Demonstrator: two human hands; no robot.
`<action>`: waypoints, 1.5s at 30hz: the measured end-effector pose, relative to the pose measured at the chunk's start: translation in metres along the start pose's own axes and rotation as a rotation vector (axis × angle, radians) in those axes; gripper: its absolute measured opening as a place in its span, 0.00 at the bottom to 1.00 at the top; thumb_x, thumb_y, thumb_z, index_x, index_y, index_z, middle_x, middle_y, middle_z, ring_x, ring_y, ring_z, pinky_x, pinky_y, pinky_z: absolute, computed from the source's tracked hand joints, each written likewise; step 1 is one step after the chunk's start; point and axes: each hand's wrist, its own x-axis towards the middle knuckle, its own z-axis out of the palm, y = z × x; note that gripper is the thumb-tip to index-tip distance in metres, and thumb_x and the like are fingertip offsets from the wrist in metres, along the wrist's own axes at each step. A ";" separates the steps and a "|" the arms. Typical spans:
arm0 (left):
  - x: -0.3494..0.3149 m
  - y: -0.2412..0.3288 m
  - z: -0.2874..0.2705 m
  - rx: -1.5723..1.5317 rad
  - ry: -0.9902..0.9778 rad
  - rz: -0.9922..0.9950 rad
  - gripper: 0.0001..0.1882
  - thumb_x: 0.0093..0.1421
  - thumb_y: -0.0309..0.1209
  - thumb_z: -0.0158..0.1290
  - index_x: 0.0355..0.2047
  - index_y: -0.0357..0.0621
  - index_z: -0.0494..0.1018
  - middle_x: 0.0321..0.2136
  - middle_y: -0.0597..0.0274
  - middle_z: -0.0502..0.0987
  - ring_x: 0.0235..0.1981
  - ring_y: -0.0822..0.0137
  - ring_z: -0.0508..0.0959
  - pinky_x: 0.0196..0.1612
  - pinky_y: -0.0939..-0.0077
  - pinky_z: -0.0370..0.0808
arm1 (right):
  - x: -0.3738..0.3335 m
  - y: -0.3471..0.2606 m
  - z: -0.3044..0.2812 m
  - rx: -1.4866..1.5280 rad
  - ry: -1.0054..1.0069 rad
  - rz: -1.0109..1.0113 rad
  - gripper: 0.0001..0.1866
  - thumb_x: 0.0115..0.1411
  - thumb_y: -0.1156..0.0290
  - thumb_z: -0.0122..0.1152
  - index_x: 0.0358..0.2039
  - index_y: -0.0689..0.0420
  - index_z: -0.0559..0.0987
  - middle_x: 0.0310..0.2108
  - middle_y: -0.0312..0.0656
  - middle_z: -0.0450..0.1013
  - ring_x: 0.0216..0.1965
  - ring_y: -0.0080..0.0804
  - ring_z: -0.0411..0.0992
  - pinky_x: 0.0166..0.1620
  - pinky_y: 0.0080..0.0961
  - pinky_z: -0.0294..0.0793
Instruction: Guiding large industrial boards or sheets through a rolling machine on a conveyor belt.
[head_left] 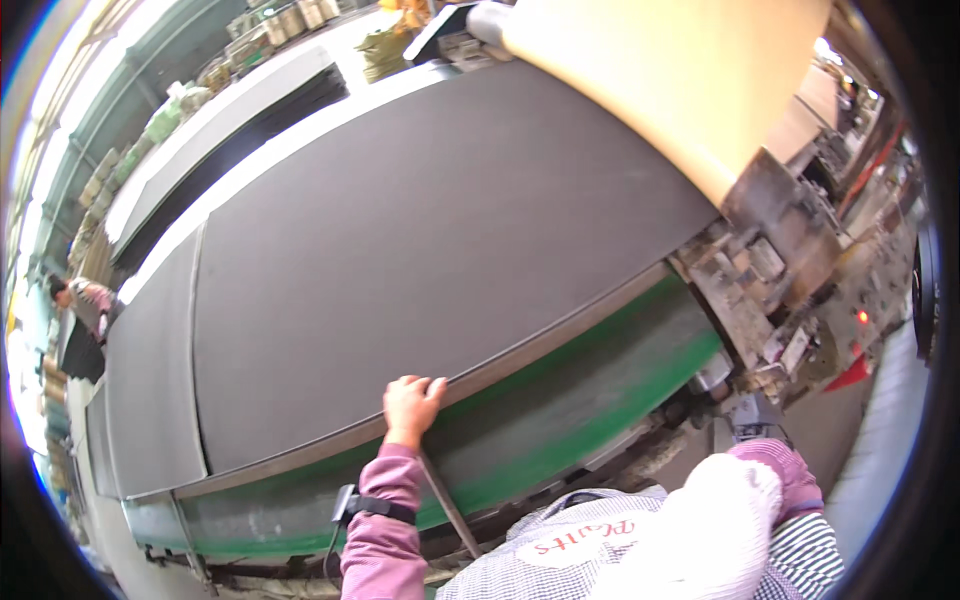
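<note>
A wide, matte black sheet (420,230) lies across the machine bed in front of me. My left hand (412,405) rests on the sheet's near edge, back of the hand up, fingers laid over the rim and thumb apart toward the right. A black strap with a small device (375,506) circles that wrist, over a purple sleeve. At the lower right, my right arm (790,475) is bent, in a purple cuff and pale sleeve; the hand itself is hidden. Below the sheet's edge runs a green-edged belt (570,400).
A second black sheet (155,370) adjoins at the left. A large tan sheet (670,80) slopes down at the far right, beside machine parts (760,260) with a red light. Another person (90,300) stands at the far left. Black sheets are stacked (230,150) behind.
</note>
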 end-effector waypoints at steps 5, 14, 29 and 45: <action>-0.010 -0.023 -0.009 -0.013 -0.074 0.012 0.15 0.59 0.41 0.48 0.32 0.43 0.77 0.34 0.56 0.78 0.40 0.57 0.76 0.46 0.64 0.72 | 0.004 -0.032 0.032 -0.625 -0.471 0.784 0.06 0.46 0.64 0.60 0.24 0.51 0.78 0.15 0.30 0.68 0.13 0.23 0.65 0.15 0.25 0.61; -0.060 -0.161 -0.036 -0.011 -0.006 -0.238 0.18 0.58 0.40 0.49 0.32 0.34 0.77 0.36 0.50 0.75 0.40 0.53 0.74 0.45 0.62 0.69 | 0.014 0.000 0.033 -0.613 -0.727 0.968 0.11 0.51 0.57 0.58 0.28 0.49 0.74 0.17 0.37 0.69 0.18 0.30 0.68 0.20 0.29 0.66; 0.010 0.067 0.033 -0.049 0.219 0.083 0.22 0.55 0.49 0.51 0.27 0.38 0.75 0.28 0.54 0.75 0.37 0.54 0.74 0.43 0.60 0.69 | -0.102 0.155 0.210 0.222 -0.252 0.941 0.16 0.55 0.56 0.52 0.29 0.55 0.79 0.29 0.48 0.76 0.32 0.47 0.74 0.38 0.38 0.73; -0.019 -0.140 -0.040 0.193 0.044 -0.822 0.37 0.39 0.47 0.62 0.46 0.38 0.67 0.44 0.53 0.68 0.50 0.54 0.67 0.51 0.61 0.68 | -0.357 0.259 0.409 0.188 -0.792 1.113 0.25 0.52 0.48 0.50 0.31 0.58 0.80 0.35 0.57 0.74 0.42 0.54 0.71 0.46 0.41 0.71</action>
